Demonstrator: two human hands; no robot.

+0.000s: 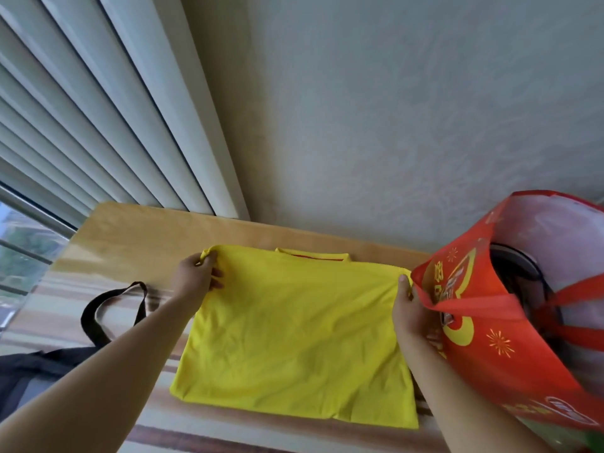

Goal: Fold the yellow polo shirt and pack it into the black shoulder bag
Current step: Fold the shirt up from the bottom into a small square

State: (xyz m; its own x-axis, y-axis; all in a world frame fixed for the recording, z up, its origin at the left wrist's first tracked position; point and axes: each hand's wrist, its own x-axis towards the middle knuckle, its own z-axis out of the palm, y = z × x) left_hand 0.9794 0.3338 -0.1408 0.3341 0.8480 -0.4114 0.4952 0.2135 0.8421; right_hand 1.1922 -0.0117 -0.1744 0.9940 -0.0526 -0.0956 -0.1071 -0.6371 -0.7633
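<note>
Yellow polo shirt [294,331] is spread flat on the desk [137,237], back side up, collar [312,255] at the far edge toward the wall, hem nearest the camera. Far left shoulder corner is pinched by the left hand [197,276], fabric bunched between thumb and curled fingers. Far right shoulder corner is gripped by the right hand [408,308], thumb on top; the remaining fingers are partly hidden by the cloth and the red bag. Both arms are extended, hands held wide apart across the shirt's width. Black shoulder bag [29,374] is seen at the left edge of the desk, lying slumped, its strap [112,305] looped up just beside the left forearm, well apart from the shirt body. Red printed tote bag [510,322] is stood at the right, touching or overlapping the shirt's right edge, stuffed with pale items. White slatted blinds [98,109] are seen upper left.
</note>
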